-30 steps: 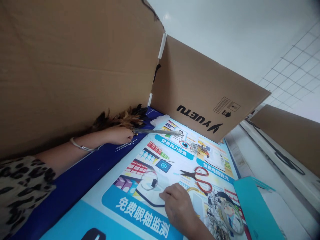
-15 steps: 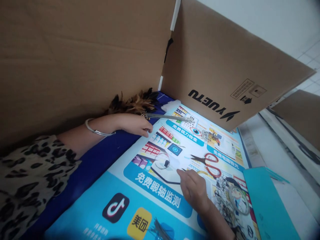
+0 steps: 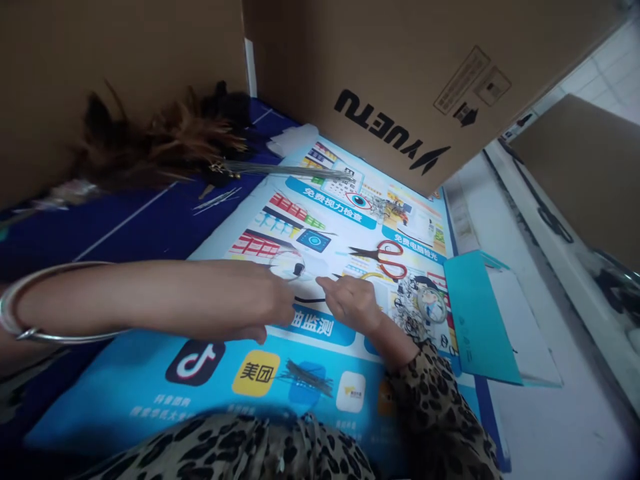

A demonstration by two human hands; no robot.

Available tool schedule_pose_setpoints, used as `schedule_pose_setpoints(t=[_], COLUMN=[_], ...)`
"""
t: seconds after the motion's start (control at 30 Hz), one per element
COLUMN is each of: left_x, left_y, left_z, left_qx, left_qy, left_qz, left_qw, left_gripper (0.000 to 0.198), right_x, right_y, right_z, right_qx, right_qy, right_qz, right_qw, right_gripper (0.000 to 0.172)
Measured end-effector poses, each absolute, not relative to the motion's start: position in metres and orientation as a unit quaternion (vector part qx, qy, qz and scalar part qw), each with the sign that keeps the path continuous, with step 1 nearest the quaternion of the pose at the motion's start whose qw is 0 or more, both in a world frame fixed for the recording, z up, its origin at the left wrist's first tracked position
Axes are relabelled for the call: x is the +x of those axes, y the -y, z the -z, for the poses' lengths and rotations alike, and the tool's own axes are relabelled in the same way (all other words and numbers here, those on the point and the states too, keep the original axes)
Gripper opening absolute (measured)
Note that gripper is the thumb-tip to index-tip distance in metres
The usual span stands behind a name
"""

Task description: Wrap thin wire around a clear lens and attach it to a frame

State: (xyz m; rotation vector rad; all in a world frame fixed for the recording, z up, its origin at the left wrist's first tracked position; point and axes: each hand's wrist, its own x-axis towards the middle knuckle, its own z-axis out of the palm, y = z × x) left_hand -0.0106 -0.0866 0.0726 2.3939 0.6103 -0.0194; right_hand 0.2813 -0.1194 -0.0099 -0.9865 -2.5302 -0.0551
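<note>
My left hand is over the middle of the printed poster, its fingers closed and pointing right. Whatever they hold is hidden. Close beside it, my right hand has thumb and forefinger pressed together; anything in the pinch is too small to name. Just behind the right hand lies a tool with a yellow handle, partly covered. Red-handled scissors rest farther back. A tangle of small wire pieces and a round clear dish are to the right. A bunch of short dark wires lies nearer me.
Brown and black feathers lie along the left cardboard wall. A bundle of long thin wires extends from them onto the poster, with a few short wires nearby. A cardboard panel stands behind; a teal folder sits right.
My left hand has moved from beside the feathers and long wires to the poster's middle, close to my right hand. The right hand stays pinched. The view has shifted.
</note>
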Motion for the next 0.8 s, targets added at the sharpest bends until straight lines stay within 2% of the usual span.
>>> schedule_pose_setpoints(t=[0.1,0.27,0.33,0.43,0.67,0.8], left_x=[0.003,0.028,0.037,0.048,0.055,0.053], left_y=[0.105,0.139,0.15,0.162,0.171,0.175], left_z=[-0.069,-0.057,-0.051,-0.044,-0.039,-0.042], left_qx=[0.922,0.931,0.94,0.96,0.983,0.987], left_qy=[-0.161,-0.162,-0.165,-0.164,-0.113,-0.111], left_qz=[0.022,0.021,0.006,0.024,-0.015,-0.036], left_qw=[0.351,0.326,0.297,0.226,0.143,0.112], left_gripper=[0.007,0.006,0.017,0.017,0.024,0.023], right_x=[0.28,0.279,0.278,0.277,0.275,0.275], right_y=[0.119,0.118,0.118,0.118,0.115,0.113], right_z=[0.011,0.014,0.014,0.014,0.019,0.022], right_qx=[-0.36,-0.368,-0.373,-0.373,-0.352,-0.328], right_qy=[0.91,0.912,0.913,0.916,0.921,0.919], right_qz=[0.016,0.02,0.021,0.026,0.061,0.094], right_qw=[0.205,0.179,0.161,0.145,0.154,0.2], right_gripper=[0.029,0.031,0.032,0.031,0.031,0.026])
